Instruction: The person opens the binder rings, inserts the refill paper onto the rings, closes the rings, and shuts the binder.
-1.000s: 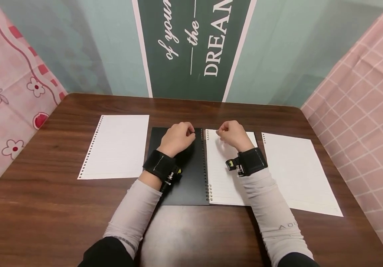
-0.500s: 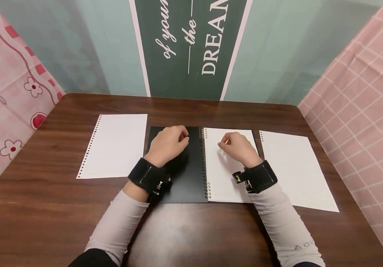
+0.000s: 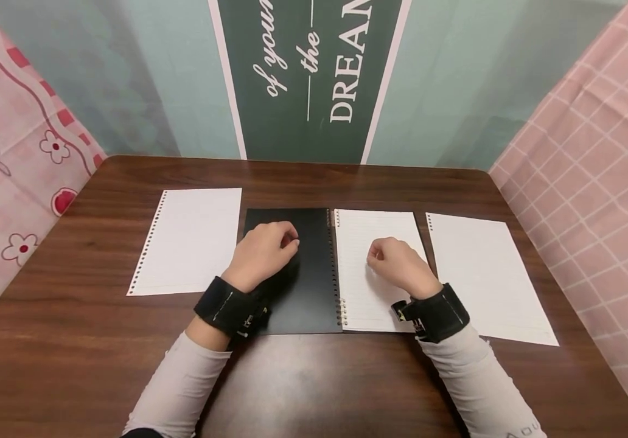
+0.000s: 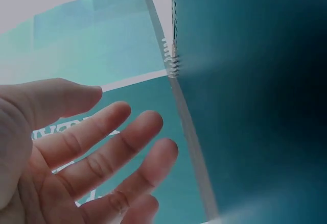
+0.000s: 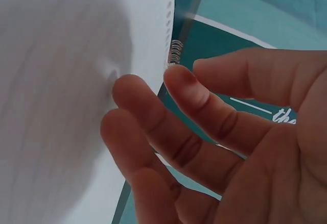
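An open ring notebook lies before me, its black cover [image 3: 311, 292] on the left and its lined white pages [image 3: 355, 267] on the right. Metal rings [image 3: 342, 311] show at the lower end of the spine. My left hand [image 3: 263, 252] hovers over the black cover; in the left wrist view its fingers [image 4: 127, 137] are relaxed and hold nothing. Above the lined pages is my right hand [image 3: 400, 264]. Its fingers [image 5: 179, 142] are loosely bent in the right wrist view, with nothing between thumb and forefinger.
A loose punched sheet [image 3: 190, 243] lies left of the notebook, and another loose sheet [image 3: 486, 280] lies to its right, beside my right forearm. All rest on a brown wooden table [image 3: 303, 383]. Patterned cloths surround the table at the back and both sides.
Both hands have drawn back toward me from the notebook's far end. The left has shifted left, the right a little to the right. Notebook and sheets stay as they were.
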Demonstrator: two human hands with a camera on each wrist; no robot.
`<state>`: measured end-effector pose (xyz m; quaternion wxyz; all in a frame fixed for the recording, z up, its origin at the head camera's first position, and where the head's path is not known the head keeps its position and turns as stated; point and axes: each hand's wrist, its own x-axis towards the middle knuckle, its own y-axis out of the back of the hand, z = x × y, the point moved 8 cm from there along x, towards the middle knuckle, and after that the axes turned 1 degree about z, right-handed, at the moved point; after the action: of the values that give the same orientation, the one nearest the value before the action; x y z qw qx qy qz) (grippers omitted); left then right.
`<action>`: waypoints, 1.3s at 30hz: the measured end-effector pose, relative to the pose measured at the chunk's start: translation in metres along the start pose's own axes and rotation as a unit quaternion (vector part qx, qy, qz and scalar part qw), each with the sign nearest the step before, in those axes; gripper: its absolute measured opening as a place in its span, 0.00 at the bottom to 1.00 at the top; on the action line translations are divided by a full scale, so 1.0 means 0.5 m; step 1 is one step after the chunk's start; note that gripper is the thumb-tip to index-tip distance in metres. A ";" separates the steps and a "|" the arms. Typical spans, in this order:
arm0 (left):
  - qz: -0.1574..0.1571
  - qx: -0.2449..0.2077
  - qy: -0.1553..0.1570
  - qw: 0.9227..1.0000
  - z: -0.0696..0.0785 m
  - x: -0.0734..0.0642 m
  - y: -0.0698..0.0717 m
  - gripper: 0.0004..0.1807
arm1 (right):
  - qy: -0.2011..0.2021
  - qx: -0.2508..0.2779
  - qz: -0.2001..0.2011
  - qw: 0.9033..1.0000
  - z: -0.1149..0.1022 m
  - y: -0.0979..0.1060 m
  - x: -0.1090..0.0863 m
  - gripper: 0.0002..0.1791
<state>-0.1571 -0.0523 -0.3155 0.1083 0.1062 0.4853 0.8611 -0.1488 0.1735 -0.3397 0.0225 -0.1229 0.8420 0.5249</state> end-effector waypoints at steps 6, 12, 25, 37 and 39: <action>-0.009 -0.021 0.009 1.000 -0.018 -0.014 -0.005 0.09 | 0.022 -0.017 -0.012 1.000 -0.012 -0.014 -0.007 0.09; -0.036 -0.030 -0.003 0.999 -0.004 -0.018 -0.030 0.08 | 0.032 -0.028 -0.032 0.999 -0.022 -0.022 -0.017 0.08; -0.095 -0.069 -0.031 0.993 0.039 -0.024 -0.081 0.04 | 0.065 -0.013 -0.068 0.995 -0.031 -0.043 -0.040 0.06; -0.138 -0.076 -0.065 0.985 0.076 -0.039 -0.120 0.05 | 0.115 0.022 -0.122 0.986 -0.061 -0.075 -0.051 0.06; -0.146 -0.075 -0.070 0.984 0.081 -0.042 -0.127 0.06 | 0.126 0.028 -0.126 0.984 -0.067 -0.079 -0.051 0.07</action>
<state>-0.1200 0.0065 -0.3509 0.2739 0.0862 0.4213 0.8603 -0.1119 0.1316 -0.3550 -0.0143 -0.2921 0.8304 0.4743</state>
